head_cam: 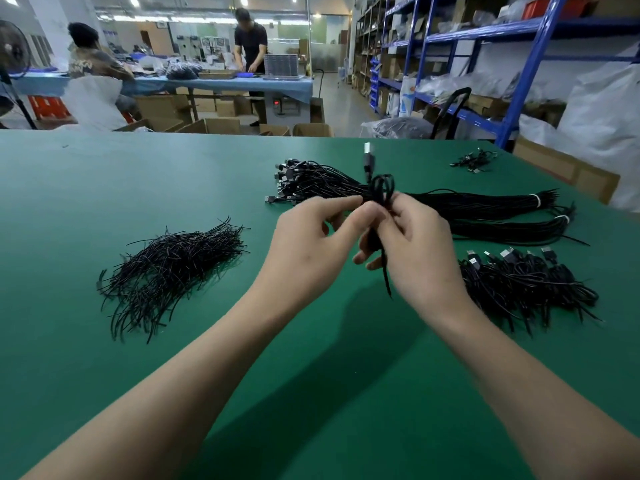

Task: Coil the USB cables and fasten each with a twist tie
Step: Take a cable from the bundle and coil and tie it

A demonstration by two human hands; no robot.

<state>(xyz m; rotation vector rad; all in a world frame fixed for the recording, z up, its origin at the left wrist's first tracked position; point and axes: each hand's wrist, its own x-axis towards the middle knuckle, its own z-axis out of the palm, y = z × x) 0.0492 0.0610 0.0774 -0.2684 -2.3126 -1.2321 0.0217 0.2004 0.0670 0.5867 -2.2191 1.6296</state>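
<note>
Clearly, the work was in the middle. A long bundle [450, 204] of straight cables lay on the green worktop [104, 185], and it was large, so I judged that most cables were not coiled yet. In front of the right end of this bundle was a heap of coiled cables [526, 282], seemingly finished. Well to the left of the bundle lay the pile of twist ties [173, 271], thin and black.

One cable [381, 188] was held in the air, just in front of the middle of the bundle. It was black and thin, folded in small loops, its metal plug [367, 152] pointing up and one loose end hanging down. The right hand [419, 247] had its fingers curled round the loops. The left hand [308, 244] pinched them with thumb and forefinger. Whether a tie was already on it, I could not tell.
</note>
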